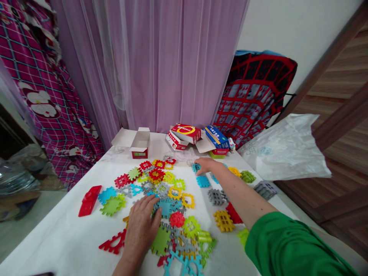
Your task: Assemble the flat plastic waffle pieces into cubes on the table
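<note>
My right hand [206,165] reaches to the far side of the table, with its fingertips closed on a small blue plastic building tile [196,168]. Just below it lies a flat blue tile [202,181]. My left hand [142,220] rests palm down over the loose pile, fingers stretched out and lying flat near a blue square tile [165,208]. Under and around that hand are notched tiles, among them a red triangle [112,243], a green square [161,240] and a red round piece [176,219]. The palm hides some pieces.
At the back stand an open carton [140,143], red boxes [186,133] and a blue box [217,137]. Beside my right arm lie yellow [223,221] and grey tiles [215,196]. A white plastic bag [287,149] hangs at the right edge. A red block [90,200] sits left.
</note>
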A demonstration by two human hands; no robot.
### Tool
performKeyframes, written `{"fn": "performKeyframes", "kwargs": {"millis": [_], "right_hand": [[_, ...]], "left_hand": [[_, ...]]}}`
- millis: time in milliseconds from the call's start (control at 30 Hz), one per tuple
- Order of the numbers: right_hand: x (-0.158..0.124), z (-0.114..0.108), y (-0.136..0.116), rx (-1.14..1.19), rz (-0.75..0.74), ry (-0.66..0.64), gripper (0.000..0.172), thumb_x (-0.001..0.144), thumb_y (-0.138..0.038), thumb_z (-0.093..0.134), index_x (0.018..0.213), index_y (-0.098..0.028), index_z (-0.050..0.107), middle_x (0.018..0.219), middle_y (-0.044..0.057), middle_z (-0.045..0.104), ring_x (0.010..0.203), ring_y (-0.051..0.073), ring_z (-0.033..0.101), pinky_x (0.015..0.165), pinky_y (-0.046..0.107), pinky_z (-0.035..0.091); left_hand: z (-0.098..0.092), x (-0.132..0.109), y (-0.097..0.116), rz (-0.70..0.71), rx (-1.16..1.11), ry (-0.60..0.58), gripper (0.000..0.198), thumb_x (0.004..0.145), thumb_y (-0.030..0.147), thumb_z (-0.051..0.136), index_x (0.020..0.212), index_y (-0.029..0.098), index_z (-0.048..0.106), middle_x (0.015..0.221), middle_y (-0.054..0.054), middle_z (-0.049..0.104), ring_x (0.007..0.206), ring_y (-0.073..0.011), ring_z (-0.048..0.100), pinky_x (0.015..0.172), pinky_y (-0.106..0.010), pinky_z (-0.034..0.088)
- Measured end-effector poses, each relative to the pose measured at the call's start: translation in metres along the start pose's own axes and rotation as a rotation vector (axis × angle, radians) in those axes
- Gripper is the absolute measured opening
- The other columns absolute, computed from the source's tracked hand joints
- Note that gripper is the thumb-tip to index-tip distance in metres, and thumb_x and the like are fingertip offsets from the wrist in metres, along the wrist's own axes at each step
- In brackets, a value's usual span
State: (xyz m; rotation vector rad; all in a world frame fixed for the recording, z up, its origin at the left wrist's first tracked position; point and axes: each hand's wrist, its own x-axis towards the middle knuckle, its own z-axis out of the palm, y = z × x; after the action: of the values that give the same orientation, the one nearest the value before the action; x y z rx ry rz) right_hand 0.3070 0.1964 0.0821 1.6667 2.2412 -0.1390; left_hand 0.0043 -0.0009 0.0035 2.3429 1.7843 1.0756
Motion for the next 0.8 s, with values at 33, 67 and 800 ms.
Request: {"fn": "performKeyframes", "kwargs": {"millis": [33,67,800], "right_hand": [[0.000,0.000,0.000,0.001,0.000,0.000,0.073,0.067,-0.046,0.077,0.133,-0.021,0.057,0.134,0.014,0.060,0.118,0.034,0.059,0.090,0.037,0.050],[0.000,0.001,-0.001,0.003,0.001,0.000,0.073,0.067,-0.047,0.077,0.133,-0.022,0.057,0.134,0.014,0.060,0.117,0.034,0.060,0.090,0.037,0.050],[-0.043,-0.051,0.000,0.108,0.095,0.243,0.039,0.088,-0.039,0.057,0.123,-0.024,0.066,0.126,0.007,0.067,0.115,0.027,0.061,0.095,0.032,0.046]], "left_hand": [[0.000,0.000,0.000,-0.002,-0.002,0.002,0.028,0.089,0.031,0.051,0.109,0.024,0.069,0.116,-0.008,0.072,0.111,-0.0285,0.064,0.097,-0.053,0.048],[0.000,0.000,0.000,-0.005,-0.005,0.004,0.028,0.088,0.032,0.051,0.109,0.024,0.069,0.116,-0.008,0.072,0.112,-0.0285,0.063,0.098,-0.053,0.048],[0.003,0.001,-0.003,-0.040,0.015,-0.040,0.029,0.088,0.033,0.050,0.108,0.025,0.070,0.117,-0.007,0.072,0.114,-0.0282,0.062,0.099,-0.051,0.046]]}}
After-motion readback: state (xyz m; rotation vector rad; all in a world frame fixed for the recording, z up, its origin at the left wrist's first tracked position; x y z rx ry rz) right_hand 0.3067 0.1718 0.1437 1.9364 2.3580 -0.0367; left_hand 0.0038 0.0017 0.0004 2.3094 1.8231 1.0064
